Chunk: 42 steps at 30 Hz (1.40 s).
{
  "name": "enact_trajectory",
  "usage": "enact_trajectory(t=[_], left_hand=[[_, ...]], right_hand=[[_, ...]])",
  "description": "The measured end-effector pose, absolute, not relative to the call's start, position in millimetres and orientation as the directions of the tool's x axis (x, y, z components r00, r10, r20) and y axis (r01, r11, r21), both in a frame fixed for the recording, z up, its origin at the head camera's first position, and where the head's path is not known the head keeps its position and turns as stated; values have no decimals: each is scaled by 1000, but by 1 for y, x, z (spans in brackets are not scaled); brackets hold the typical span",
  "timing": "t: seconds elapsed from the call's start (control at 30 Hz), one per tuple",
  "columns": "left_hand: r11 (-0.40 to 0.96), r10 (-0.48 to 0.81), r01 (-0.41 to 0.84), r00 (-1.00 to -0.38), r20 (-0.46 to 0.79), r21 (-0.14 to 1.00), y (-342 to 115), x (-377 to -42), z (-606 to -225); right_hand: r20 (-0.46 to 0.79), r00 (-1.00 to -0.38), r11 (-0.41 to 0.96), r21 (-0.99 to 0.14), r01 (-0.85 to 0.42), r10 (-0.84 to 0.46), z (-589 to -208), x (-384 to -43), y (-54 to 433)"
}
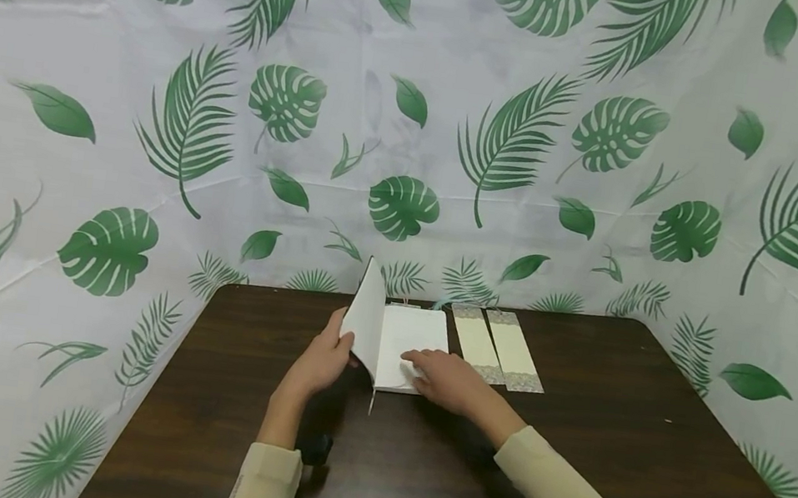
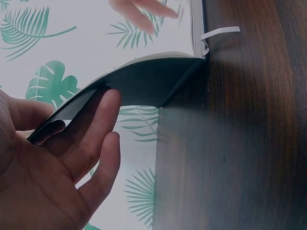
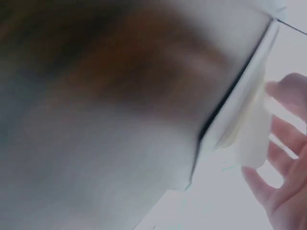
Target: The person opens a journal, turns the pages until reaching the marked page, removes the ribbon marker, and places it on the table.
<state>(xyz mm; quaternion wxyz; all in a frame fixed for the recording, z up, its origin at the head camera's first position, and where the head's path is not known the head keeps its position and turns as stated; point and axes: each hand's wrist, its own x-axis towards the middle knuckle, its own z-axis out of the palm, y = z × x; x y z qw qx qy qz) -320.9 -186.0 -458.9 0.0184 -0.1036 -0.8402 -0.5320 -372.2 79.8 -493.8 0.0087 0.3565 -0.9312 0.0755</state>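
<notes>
A notebook with blank white pages [image 1: 414, 331] lies open on the table, its left side raised nearly upright. My left hand [image 1: 322, 363] grips that raised side, thumb on the inner face and fingers behind the dark cover [image 2: 139, 81], as the left wrist view shows. A thin white ribbon [image 2: 223, 31] hangs out at the spine's lower end. My right hand [image 1: 453, 381] is over the lower right of the right-hand page, index finger extended across it. In the right wrist view its fingers are spread beside a curving page [image 3: 254, 139].
Two cream bookmarks with patterned ends, one on the left [image 1: 477, 343] and one on the right [image 1: 516, 350], lie right of the notebook. The dark wooden table [image 1: 615, 446] meets a white leaf-print cloth [image 1: 355, 125] behind and at both sides.
</notes>
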Motion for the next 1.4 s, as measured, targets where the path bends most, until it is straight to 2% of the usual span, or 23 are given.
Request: enact_trajectory(t=[0.07, 0.2, 0.3, 0.37, 0.43, 0.5, 0.63, 0.67, 0.73, 0.83, 0.93, 1.17, 1.3, 1.4], left_hand=[[416, 157, 196, -977, 142, 888, -186, -321, -459], [420, 153, 195, -978, 142, 886, -186, -320, -459], [419, 151, 193, -978, 142, 887, -186, -320, -458], [422, 152, 191, -979, 138, 887, -186, -320, -459], [422, 154, 188, -979, 134, 887, -186, -321, -460], [423, 154, 188, -979, 134, 886, -186, -320, -461], [424, 156, 193, -978, 139, 885, -185, -319, -461], [426, 155, 192, -978, 138, 884, -185, -318, -460], [430, 154, 187, -979, 132, 883, -185, -318, -461], [432, 160, 184, -979, 126, 883, -185, -318, -461], [427, 162, 183, -979, 124, 886, -185, -318, -460], [385, 160, 184, -978, 131, 904, -182, -320, -461], [397, 145, 175, -981, 126, 901, -180, -320, -460], [436, 121, 155, -986, 113, 886, -181, -318, -458]], right_hand=[[92, -749, 748, -47, -662, -657, -495, -370, 83], [127, -760, 769, 35, -639, -637, -494, -367, 89], [168, -787, 801, 27, -598, -593, -491, -365, 92], [202, -818, 833, -25, -553, -538, -489, -365, 94], [228, -855, 855, -133, -501, -466, -488, -366, 94], [218, -896, 838, -322, -441, -388, -488, -370, 94], [97, -954, 637, -724, -264, -284, -484, -375, 89], [61, -956, 562, -798, -219, -285, -483, -375, 86], [-1, -953, 477, -865, -151, -304, -480, -373, 79], [-48, -928, 439, -889, -129, -370, -477, -370, 66], [-50, -898, 471, -863, -181, -437, -475, -366, 54], [-48, -819, 452, -852, -265, -571, -476, -358, 36], [-54, -790, 434, -857, -277, -610, -474, -355, 28], [-50, -791, 432, -858, -278, -610, -472, -352, 24]])
